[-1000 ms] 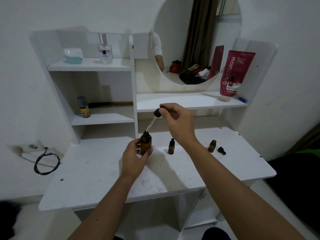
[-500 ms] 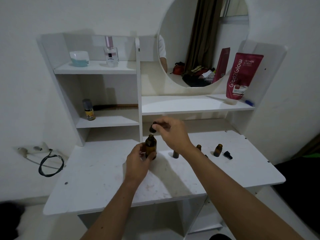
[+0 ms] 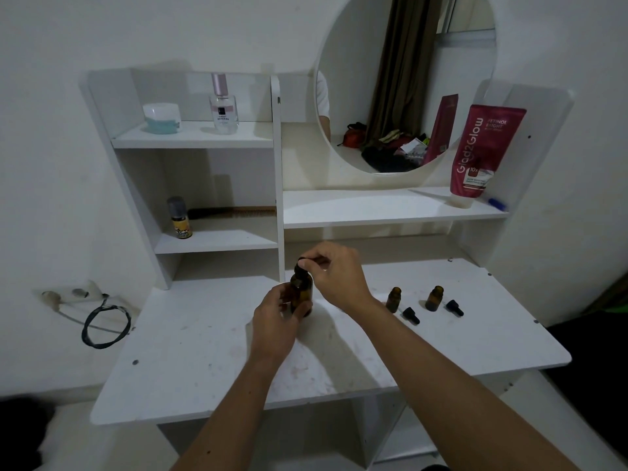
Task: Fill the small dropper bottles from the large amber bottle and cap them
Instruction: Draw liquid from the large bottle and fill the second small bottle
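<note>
The large amber bottle (image 3: 301, 294) is gripped by the left hand (image 3: 277, 319); its dropper cap (image 3: 300, 265), pinched by the right hand (image 3: 334, 275), is being seated. Next, probably twisting it tight.

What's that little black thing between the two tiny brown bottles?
In the head view, a black dropper cap lies on the table between the left small bottle and the right one.

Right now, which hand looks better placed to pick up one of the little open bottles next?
Probably the right hand: both small dropper bottles stand on its side, while the left hand holds the large amber bottle.
</note>
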{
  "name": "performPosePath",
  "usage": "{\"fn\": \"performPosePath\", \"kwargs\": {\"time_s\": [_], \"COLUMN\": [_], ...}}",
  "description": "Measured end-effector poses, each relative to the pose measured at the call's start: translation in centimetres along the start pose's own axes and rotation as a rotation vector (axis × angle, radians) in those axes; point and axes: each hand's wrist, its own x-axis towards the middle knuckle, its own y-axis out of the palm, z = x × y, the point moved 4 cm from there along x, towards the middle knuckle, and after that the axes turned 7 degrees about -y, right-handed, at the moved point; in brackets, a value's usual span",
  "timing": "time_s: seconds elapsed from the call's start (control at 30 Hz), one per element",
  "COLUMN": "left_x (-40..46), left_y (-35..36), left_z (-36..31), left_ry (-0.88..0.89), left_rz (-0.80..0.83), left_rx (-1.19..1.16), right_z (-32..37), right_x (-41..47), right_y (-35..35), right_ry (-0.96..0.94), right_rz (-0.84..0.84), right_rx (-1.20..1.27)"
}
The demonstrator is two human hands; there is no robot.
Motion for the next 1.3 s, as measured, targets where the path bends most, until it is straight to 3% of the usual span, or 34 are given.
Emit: {"fn": "performPosePath", "kwargs": {"time_s": [0.53,0.93,1.3], "left_x": [-0.7,-3.0,-6.7], "left_y": [-0.1,-1.0,4.1], "left_z": [-0.1,-0.4,-2.5], "left_ry": [0.033,-0.076,-0.005], "left_rz": [-0.018,-0.115,0.015], "left_rx": [0.089,-0.123,-0.160], "right_z": [1.3,3.1,-2.6], "right_x": [0.1,-0.4,-6.2], "right_y": [-1.9,-8.1,-14.1], "right_ry": [0.015,-0.071,0.135], "right_rz": [-0.071,-0.251,-0.333], "right_rx": [0.121,0.242,0.203]}}
